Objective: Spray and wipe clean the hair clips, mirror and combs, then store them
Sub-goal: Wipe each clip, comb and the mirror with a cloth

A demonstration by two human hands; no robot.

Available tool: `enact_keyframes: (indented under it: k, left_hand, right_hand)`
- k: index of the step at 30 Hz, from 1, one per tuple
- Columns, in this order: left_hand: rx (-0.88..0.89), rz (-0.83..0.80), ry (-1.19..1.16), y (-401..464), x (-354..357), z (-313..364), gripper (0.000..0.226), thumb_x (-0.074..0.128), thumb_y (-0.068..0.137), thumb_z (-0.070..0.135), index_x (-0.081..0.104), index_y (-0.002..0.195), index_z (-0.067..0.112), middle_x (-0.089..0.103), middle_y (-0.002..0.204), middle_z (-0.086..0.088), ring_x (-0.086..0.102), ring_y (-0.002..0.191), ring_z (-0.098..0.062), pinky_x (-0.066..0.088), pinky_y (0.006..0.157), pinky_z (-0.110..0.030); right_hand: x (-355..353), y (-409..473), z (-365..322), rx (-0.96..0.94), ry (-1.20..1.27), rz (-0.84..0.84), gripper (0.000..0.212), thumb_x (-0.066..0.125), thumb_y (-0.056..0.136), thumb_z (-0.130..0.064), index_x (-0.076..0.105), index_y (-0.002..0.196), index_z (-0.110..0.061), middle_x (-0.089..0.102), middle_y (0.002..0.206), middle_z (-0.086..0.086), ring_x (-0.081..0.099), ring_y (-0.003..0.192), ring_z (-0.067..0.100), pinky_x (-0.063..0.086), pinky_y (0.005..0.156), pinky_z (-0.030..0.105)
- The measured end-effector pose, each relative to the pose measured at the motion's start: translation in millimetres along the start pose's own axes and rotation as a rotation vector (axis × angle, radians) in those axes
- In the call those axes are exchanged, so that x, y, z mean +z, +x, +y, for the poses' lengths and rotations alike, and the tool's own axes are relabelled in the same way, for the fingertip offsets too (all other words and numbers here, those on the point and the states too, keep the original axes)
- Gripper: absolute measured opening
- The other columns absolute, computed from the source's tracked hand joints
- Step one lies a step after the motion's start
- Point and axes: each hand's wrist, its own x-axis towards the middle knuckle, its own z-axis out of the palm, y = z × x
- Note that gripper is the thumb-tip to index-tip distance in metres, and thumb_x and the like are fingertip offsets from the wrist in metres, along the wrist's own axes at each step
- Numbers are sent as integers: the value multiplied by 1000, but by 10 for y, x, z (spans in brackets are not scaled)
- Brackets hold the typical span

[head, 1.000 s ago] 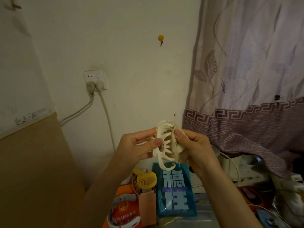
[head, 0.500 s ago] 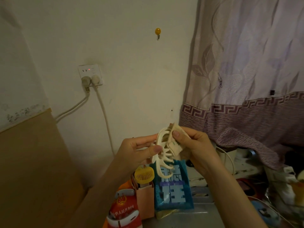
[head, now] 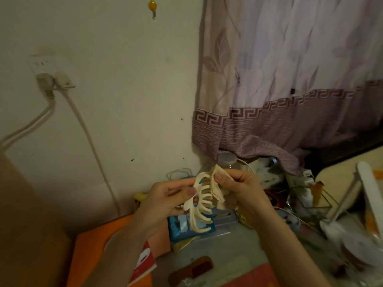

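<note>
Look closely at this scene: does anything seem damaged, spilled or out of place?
Nothing stands out as damaged or spilled. The left hand holds the cream hair clip while the right hand presses a cloth on it. A brown comb lies flat on the cluttered table.

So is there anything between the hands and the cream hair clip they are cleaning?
Only the folded beige wipe, pinched by the right hand against the cream claw hair clip. The left hand holds the clip directly, thumb on its edge.
</note>
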Motion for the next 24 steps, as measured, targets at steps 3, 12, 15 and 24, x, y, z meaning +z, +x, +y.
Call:
enact_keyframes:
  k: [3, 12, 15, 24]
  left_hand:
    - [1, -10, 29, 66, 181, -135, 25, 71, 67, 27, 76, 89, 36, 73, 99, -8, 70, 93, -24, 57, 81, -41]
    - [-11, -40, 75, 347, 778, -404, 31, 68, 81, 5, 71, 96, 32, 73, 88, 10, 70, 78, -8, 54, 61, -19]
    - [-41, -24, 66, 506, 1039, -544, 32, 68, 81, 7, 70, 107, 26, 73, 98, 3, 71, 87, -14, 59, 70, -28]
    - [-124, 148, 18, 1059, 2033, -1137, 31, 68, 81, 5, 70, 104, 26, 73, 96, 7, 69, 87, -8, 56, 64, -20]
  right_hand:
    - [-176, -88, 72, -8, -31, 73, 31, 69, 71, -22, 73, 93, -1, 70, 81, 21, 63, 75, 33, 52, 74, 51]
    - [-873, -132, 206, -99, -164, 232, 16, 62, 85, 0, 72, 83, -13, 70, 65, -3, 64, 58, 7, 50, 51, 19]
    - [-1210, -34, 290, -76, -182, 246, 14, 63, 85, -2, 71, 86, -13, 71, 67, -3, 65, 61, 9, 51, 52, 21]
    - [-2427, 326, 599, 72, -212, 191, 10, 63, 87, -6, 72, 84, -12, 68, 63, 2, 60, 57, 16, 47, 49, 23]
